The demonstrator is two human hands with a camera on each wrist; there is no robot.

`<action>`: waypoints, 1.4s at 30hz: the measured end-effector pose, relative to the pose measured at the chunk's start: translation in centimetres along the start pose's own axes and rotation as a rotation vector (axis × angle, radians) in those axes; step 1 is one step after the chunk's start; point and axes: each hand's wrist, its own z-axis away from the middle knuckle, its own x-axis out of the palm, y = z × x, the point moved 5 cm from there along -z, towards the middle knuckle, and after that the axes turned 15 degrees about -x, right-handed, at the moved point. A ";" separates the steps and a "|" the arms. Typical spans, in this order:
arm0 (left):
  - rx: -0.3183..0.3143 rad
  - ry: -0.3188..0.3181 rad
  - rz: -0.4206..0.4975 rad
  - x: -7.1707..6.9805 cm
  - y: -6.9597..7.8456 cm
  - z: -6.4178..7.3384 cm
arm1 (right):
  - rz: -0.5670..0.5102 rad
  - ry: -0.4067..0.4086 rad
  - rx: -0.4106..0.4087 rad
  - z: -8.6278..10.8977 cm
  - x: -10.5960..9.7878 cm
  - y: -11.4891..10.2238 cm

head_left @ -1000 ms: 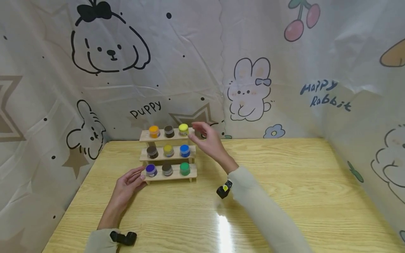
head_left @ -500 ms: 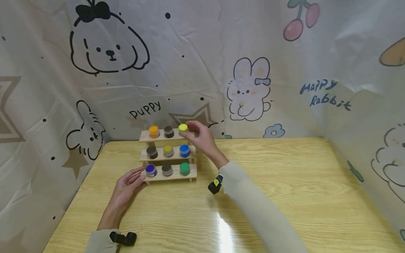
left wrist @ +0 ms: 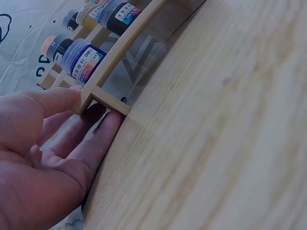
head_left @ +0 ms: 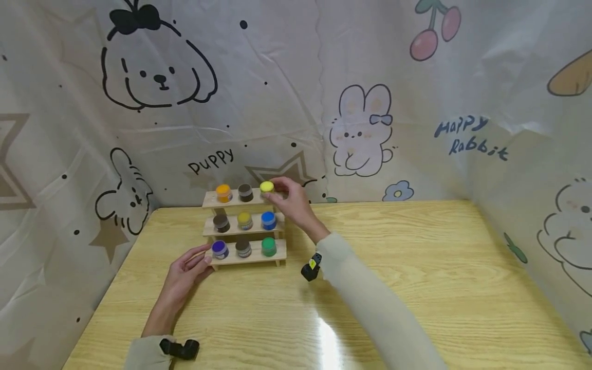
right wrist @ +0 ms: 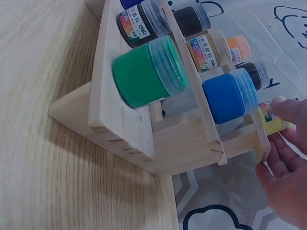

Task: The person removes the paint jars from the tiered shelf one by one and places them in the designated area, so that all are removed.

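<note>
A pale sheet printed with cartoon animals (head_left: 277, 113) hangs at the far side and along both sides of the wood-grain worktop (head_left: 416, 288). Toward the far left of that worktop stands a three-tier wooden rack (head_left: 250, 260), its tiers stepping up away from the person. It looks light and stiff, likely to slide if nudged, so an end of a plank is a sensible place to steady it.

The left hand (head_left: 184, 275) does that: it grips the left end of the near tier, thumb against the plank and fingers beneath. The right hand (head_left: 292, 201) reaches to the far tier, its curled thumb and fingers pinching the bright yellow jar (head_left: 266, 188) at the right end. Whether the jar's base bears on the plank, I cannot tell.

Along the tiers sit the other jars, among them green (head_left: 269, 247), blue (head_left: 268, 221), purple (head_left: 219, 250) and orange (head_left: 224, 193). All look small, rigid and fairly light, with smooth walls that may slip. The ribbed clear lids visible from the right wrist should give better purchase; a hold across opposite sides would keep neighbours undisturbed.
</note>
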 end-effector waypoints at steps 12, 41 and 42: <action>0.020 0.006 0.015 0.0 0.0 -0.1 | -0.018 0.047 -0.043 0.9 -2.3 -0.8; 0.001 0.003 0.004 -0.2 0.0 -0.1 | 0.090 0.174 0.023 7.8 -7.6 2.2; -0.002 0.002 0.007 -0.1 -0.1 -0.1 | 0.093 0.178 0.032 8.0 -7.6 2.5</action>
